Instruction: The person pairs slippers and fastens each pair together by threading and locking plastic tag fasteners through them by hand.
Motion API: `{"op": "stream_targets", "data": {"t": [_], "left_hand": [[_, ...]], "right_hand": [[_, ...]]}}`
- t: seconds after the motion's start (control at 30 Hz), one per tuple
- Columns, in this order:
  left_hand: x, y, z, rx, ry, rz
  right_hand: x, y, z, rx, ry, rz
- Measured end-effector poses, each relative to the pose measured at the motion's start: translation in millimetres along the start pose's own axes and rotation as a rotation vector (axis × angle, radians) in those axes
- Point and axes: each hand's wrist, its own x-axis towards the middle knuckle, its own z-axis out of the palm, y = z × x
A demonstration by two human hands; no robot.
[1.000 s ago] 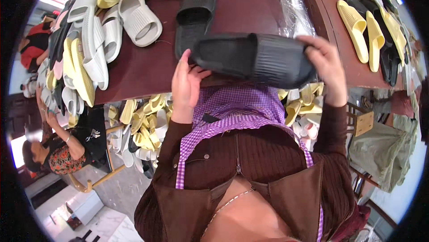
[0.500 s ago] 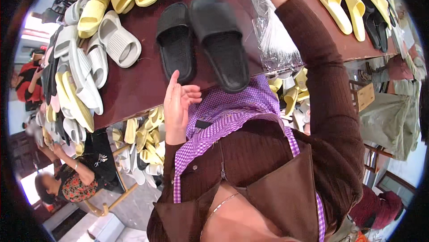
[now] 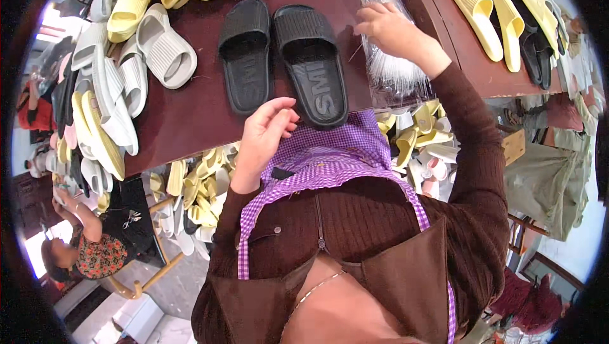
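Note:
A pair of black slide sandals lies side by side on the dark red table, toes pointing away from me: the left slide (image 3: 246,58) and the right slide (image 3: 312,68), with raised lettering on its footbed. My left hand (image 3: 269,131) is at their heel ends by the table's near edge, fingers loosely bent and apart, holding nothing visible. Above a clear plastic bag of thin white strands (image 3: 394,77) is my right hand (image 3: 396,34), its fingers bent together. A faint thin line shows below its fingertips; what they pinch is too small to make out.
Grey slides (image 3: 166,46) and yellow slides (image 3: 130,14) are heaped on the left. More yellow slides (image 3: 472,17) lie on the table to the right. Below the table edge are piled slides (image 3: 203,185). Another person (image 3: 101,249) sits at the lower left.
My right hand has come back from the far edge to above the bag of strands. The right black slide has settled flat and slightly nearer the left one. My left hand's fingers have curled.

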Motion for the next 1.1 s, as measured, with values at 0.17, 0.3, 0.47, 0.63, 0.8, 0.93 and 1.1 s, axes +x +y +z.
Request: {"op": "stream_targets", "data": {"t": [0.17, 0.3, 0.47, 0.63, 0.8, 0.93, 1.1], "left_hand": [[10, 11, 21, 0.053, -0.078, 0.033], [15, 17, 29, 0.040, -0.085, 0.014], [35, 17, 44, 0.069, -0.080, 0.174], [72, 28, 69, 0.177, -0.146, 0.586], [88, 26, 98, 0.095, -0.236, 0.692], [93, 16, 96, 0.100, -0.224, 0.595], [92, 1, 88, -0.233, -0.098, 0.286]], "right_hand": [[-5, -3, 2, -0.077, -0.027, 0.012], [-17, -17, -20, 0.080, 0.002, 0.044], [-30, -51, -57, 0.467, 0.262, 0.065], [-35, -90, -75, 0.699, 0.501, 0.127], [-33, -102, -71, 0.955, 0.637, 0.247], [-39, -93, -49, 1.210, 0.667, 0.348], [-34, -73, -16, 0.838, 0.567, 0.449]]}}
